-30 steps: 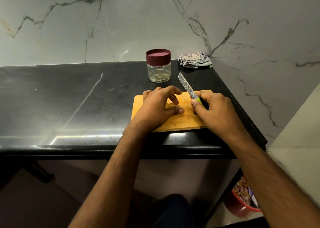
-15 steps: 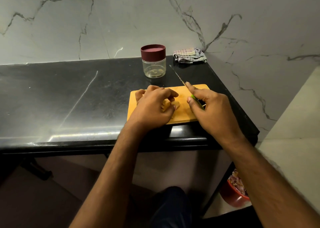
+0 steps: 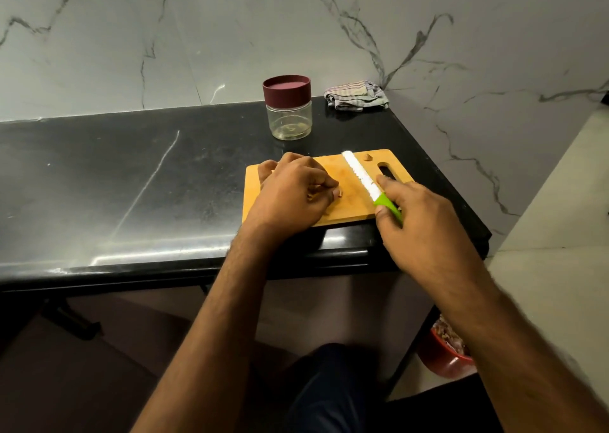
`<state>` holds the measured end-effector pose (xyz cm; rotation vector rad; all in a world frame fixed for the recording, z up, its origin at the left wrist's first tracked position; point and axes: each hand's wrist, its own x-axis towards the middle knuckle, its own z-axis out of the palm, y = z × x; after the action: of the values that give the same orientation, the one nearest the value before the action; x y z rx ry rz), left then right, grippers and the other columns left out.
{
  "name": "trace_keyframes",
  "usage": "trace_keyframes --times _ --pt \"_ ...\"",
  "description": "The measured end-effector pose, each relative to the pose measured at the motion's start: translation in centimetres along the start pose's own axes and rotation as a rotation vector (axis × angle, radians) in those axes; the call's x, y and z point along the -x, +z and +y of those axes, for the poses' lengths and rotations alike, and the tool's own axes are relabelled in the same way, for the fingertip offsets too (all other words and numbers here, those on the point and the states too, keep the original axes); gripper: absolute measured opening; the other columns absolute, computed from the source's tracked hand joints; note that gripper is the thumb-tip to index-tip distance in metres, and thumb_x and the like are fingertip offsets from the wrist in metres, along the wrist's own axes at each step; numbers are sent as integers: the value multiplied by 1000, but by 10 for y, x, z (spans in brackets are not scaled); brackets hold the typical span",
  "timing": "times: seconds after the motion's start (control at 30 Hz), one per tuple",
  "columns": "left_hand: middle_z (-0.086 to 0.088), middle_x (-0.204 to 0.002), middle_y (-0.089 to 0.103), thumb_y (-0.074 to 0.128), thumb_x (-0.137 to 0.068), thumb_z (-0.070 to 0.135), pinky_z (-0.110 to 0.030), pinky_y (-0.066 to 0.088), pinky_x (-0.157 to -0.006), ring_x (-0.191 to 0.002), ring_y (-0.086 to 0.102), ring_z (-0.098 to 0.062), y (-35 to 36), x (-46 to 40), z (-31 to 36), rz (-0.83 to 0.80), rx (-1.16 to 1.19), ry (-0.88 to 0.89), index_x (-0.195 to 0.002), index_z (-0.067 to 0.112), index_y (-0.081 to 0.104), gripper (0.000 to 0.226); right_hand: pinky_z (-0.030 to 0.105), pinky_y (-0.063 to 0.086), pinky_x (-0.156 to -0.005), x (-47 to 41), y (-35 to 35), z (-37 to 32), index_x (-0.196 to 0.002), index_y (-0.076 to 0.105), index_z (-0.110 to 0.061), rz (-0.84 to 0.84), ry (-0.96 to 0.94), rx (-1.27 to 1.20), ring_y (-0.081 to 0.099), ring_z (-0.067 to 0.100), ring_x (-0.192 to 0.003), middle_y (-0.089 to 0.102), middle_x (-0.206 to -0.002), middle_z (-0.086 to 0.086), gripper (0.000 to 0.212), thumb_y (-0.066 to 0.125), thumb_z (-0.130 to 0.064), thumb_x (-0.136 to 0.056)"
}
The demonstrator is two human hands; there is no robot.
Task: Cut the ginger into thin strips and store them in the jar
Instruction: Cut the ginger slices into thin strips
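Right now your left hand [image 3: 291, 193] is curling over the ginger [image 3: 339, 194] on the cutting board [image 3: 354, 202], fingers bent down and pinning it; only a small tan bit is showing at the fingertips, so you can't read its full shape or long axis from here. Your right hand [image 3: 418, 221] is gripping the green handle of the knife [image 3: 361, 177], index finger lying along the blade's back edge. The blade is running diagonally across the board, tip pointing toward the board's far edge, flat side up to the camera; whether the edge is touching the wood isn't clear. The hands are apart, and the blade is sitting just to the board's handle-slot side of the ginger.

Key relation: the ginger is lying just beside the blade, toward your left hand, so the right hand is the one that needs to be bringing the edge over to it, while the left is already on it. A small scrap [image 3: 368, 157] is resting at the board's far edge near the knife tip.

The jar [image 3: 290, 116] is standing on the desk [image 3: 131, 175] beyond the board's far edge, lid still on, so storing isn't started. A folded cloth [image 3: 356, 96] is lying beyond the board too, beside the jar.
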<state>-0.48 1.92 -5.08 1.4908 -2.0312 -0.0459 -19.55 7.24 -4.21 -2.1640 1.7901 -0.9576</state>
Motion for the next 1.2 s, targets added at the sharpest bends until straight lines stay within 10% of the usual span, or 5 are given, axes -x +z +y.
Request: trace_keyframes --times 1.03,1.2 --pt "20 -110 63 69 -91 41 -34 20 -99 -117 43 -4 3 -4 -5 7 -13 55 -104 35 76 16 5 27 -48 22 -2 -19 -137 49 -34 -62 45 22 39 -2 -58 44 -78 -15 39 48 -30 -98" --pt "22 -104 63 71 -90 38 -36 23 -102 -113 48 -5 1 -5 -5 -1 8 56 -98 36 77 10 11 38 -62 5 4 -24 -139 48 -31 -108 31 39 49 4 -78 64 -103 -4 39 45 -27 -100"
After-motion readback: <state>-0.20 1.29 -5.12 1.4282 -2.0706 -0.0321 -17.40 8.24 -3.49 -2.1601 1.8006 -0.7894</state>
